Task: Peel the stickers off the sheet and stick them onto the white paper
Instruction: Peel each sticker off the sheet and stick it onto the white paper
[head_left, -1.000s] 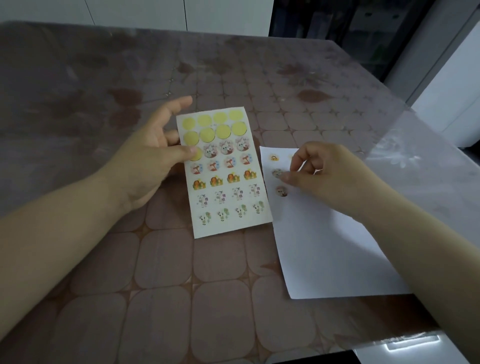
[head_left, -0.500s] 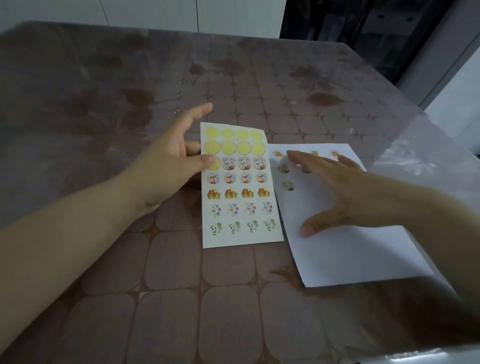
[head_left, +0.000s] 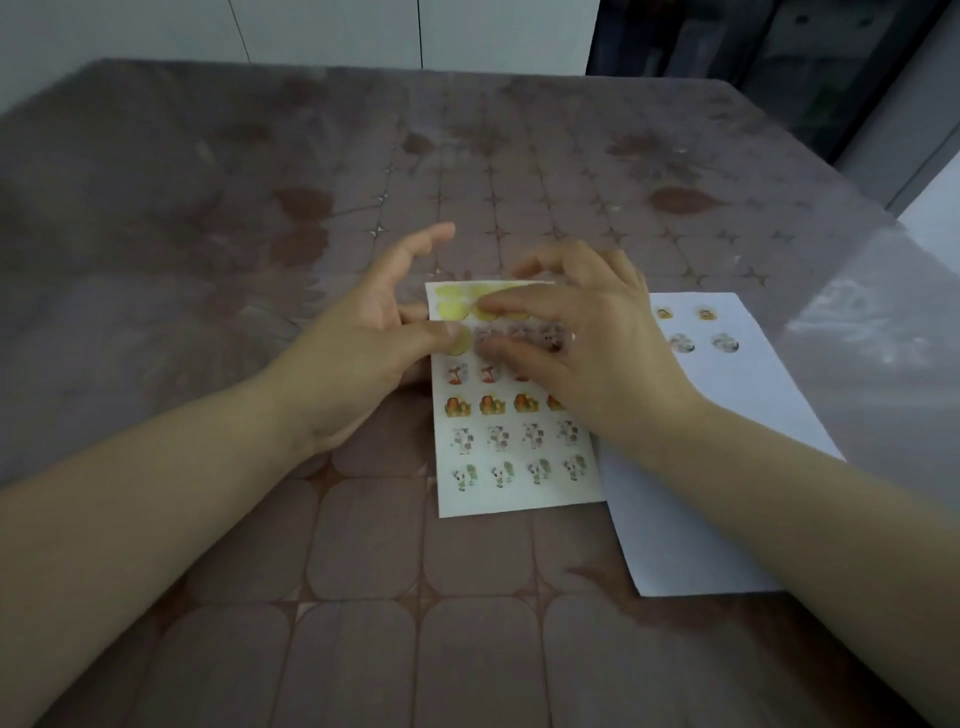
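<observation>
Two hands are working over the table (head_left: 156, 249). At 9 o'clock, the left hand (head_left: 358, 348), fingers spread, is pinning the near edge of the sticker sheet (head_left: 514, 457) with its thumb. The right hand (head_left: 597, 358) is reaching over the sheet's upper rows, but its fingers are blurring, so I cannot tell if they are pinching. Picking a sticker seems to be underway; next it needs peeling and carrying to the white paper (head_left: 727, 467) at 3 o'clock.

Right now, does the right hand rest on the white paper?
No, the right hand is over the upper rows of the sticker sheet, beside the white paper.
</observation>
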